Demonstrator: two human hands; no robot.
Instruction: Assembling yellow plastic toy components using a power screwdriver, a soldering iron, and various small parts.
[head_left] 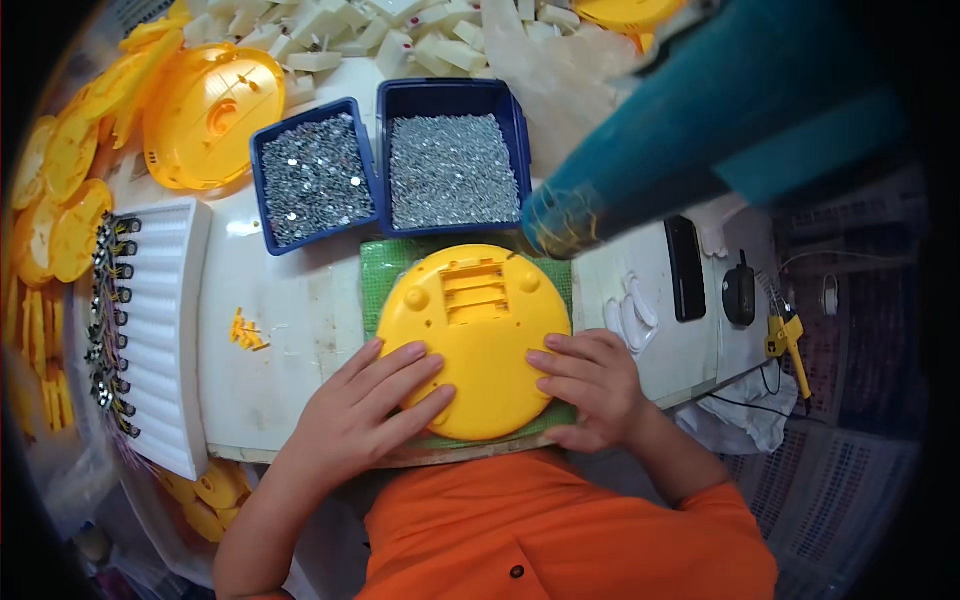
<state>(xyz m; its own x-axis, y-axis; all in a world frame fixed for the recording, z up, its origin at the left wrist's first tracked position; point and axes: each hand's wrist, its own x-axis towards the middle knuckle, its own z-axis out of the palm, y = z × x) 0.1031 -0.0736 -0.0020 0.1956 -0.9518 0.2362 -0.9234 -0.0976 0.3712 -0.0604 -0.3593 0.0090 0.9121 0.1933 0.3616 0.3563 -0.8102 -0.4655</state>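
Note:
A round yellow plastic housing (pixel 485 370) lies face down in front of me, its battery compartment (pixel 475 293) toward the far side. Beneath it is a green mat (pixel 375 270). My left hand (pixel 365 405) is open, its fingers stretched over the housing's left part. From the right, the fingertips of my right hand (pixel 590 385) rest on the other edge; that hand is open, its thumb off the rim. A teal tapered tool (pixel 640 150), which looks like a power screwdriver, hangs over the far right, its tip close above the housing's far edge.
Two blue bins (pixel 455 90) of small screws stand beyond the mat. At left are a white foam tray (pixel 175 340) with wired parts, small yellow pieces (pixel 245 330) and stacked yellow shells (pixel 215 115). A black phone (pixel 685 268) and white strips (pixel 633 315) lie right.

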